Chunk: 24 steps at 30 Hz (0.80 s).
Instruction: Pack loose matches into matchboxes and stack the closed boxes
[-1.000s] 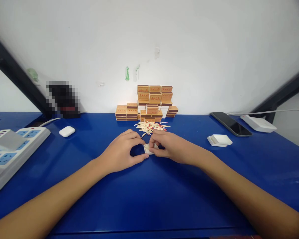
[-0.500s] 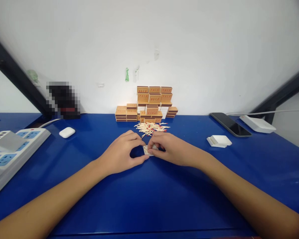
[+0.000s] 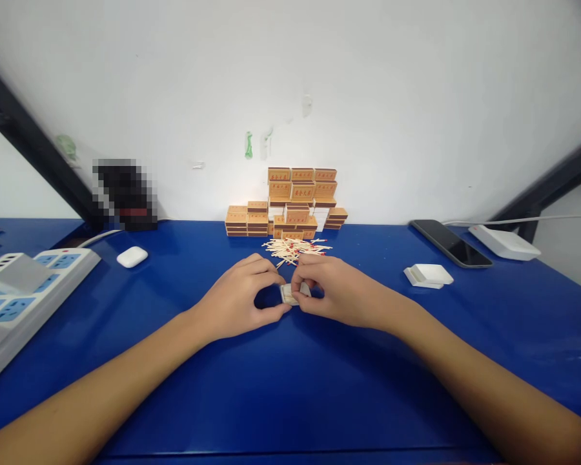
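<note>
A small white matchbox tray (image 3: pixel 287 296) lies on the blue table in front of me, with pale matchsticks inside. My left hand (image 3: pixel 242 298) grips its left end between thumb and forefinger. Over the tray's right part, my right hand (image 3: pixel 336 289) has its fingertips pinched together and lowered into it. What they hold, if anything, is hidden. Just behind my hands lies a loose heap of red-tipped matches (image 3: pixel 290 249). Matchboxes (image 3: pixel 303 192) are stacked behind the heap, against the wall.
To the right are several white tray pieces (image 3: pixel 428 276), a black phone (image 3: pixel 450 243) and a white device (image 3: pixel 505 243) with a cable. A white earbud case (image 3: pixel 132 257) and a large power strip (image 3: pixel 80 258) sit to the left. Dark metal braces (image 3: pixel 33 142) flank the table.
My right hand's fingertips have shifted slightly right along the tray, so more of the matchsticks inside shows. My left hand keeps its hold. The whole view has shifted a little.
</note>
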Tool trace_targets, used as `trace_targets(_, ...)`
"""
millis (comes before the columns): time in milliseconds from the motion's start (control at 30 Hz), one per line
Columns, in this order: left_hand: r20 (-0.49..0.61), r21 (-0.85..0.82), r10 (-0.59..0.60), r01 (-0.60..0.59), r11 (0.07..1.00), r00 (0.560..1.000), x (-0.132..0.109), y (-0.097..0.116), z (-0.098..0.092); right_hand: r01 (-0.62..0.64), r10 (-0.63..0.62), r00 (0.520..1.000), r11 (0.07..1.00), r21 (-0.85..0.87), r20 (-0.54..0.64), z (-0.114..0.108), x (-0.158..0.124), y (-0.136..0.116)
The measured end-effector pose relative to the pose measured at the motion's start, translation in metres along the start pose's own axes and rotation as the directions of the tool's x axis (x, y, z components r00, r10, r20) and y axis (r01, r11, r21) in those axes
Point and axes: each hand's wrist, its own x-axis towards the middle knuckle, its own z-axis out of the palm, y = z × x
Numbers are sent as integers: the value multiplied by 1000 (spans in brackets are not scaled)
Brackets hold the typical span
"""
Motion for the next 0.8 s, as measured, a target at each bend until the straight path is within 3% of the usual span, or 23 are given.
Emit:
trace_targets(133,-8,-4,1,-1,1000,1000,0,2,-1,18,-14,998,997,-74,57,-4,-2,2)
trace_targets(300,-7,10,15,-15,1000,1000,0,2,-1,57,-55,998,995,-81,20,-3,-4,4)
trace_targets(500,-10,5,28,-28,1000,1000,0,0,-1,34,-28,997,995,-95,69,-3,-5,3)
trace_targets(800,-1,-1,-1,1,1000,1000,-1,0,0,30,-26,999,996,-88,38,-6,-6,5)
